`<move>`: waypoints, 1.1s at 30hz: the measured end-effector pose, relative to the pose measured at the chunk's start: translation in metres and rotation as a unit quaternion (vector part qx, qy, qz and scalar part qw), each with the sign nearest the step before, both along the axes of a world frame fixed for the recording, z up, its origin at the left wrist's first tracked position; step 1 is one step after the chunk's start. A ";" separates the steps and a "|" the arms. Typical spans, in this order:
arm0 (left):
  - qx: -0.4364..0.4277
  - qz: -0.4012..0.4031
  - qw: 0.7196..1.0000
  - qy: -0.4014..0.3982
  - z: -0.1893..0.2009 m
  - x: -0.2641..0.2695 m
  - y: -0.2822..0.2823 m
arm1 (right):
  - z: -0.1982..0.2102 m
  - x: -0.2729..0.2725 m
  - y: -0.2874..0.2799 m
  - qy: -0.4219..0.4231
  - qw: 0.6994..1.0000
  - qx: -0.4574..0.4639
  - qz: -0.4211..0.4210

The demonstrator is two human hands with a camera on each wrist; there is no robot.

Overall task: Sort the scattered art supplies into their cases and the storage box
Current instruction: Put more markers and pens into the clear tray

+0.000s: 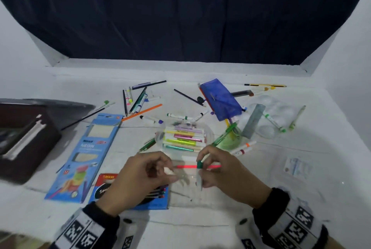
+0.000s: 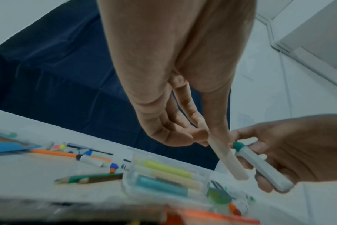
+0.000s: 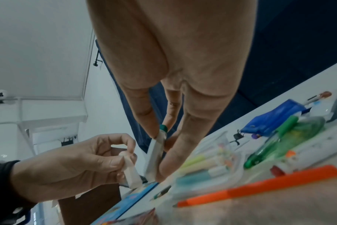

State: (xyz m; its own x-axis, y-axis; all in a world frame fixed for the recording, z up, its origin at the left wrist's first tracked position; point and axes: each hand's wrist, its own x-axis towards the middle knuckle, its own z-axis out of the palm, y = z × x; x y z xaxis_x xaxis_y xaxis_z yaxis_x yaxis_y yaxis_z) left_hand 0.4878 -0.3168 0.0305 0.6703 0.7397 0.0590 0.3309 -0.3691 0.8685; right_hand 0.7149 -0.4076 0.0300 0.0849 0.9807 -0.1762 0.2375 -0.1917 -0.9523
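Observation:
In the head view my left hand [image 1: 163, 169] pinches a short white stick [image 1: 169, 171] above a clear zip pouch [image 1: 190, 186] with a red strip. My right hand [image 1: 201, 168] grips a white marker with a green cap [image 1: 199, 165] just to the right, nearly upright. The left wrist view shows the pale stick [image 2: 227, 159] hanging from my left fingertips beside the green-tipped marker [image 2: 260, 166]. In the right wrist view the marker [image 3: 156, 153] sits between thumb and fingers. A clear box [image 1: 208, 134] holding several markers stands just beyond both hands.
A dark brown storage box [image 1: 26, 138] stands at far left. Two blue pencil packs [image 1: 86, 148] [image 1: 152, 202] lie at front left. A blue mesh pencil case [image 1: 220, 100], a grey ruler [image 1: 253, 120], a clear palette [image 1: 277, 112] and loose pens and pencils lie farther back.

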 end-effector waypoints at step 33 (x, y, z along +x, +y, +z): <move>0.203 -0.120 0.911 0.339 -0.020 -0.007 0.002 | -0.028 -0.042 0.021 -0.089 0.992 -0.089 -0.010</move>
State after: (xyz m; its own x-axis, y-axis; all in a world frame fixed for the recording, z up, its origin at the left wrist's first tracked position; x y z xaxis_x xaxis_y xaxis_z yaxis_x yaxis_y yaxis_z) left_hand 0.4807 -0.3148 0.0106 0.7935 0.5772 -0.1927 0.6084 -0.7461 0.2705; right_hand 0.6731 -0.3869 0.0016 0.1487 0.9330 -0.3276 0.3930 -0.3597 -0.8462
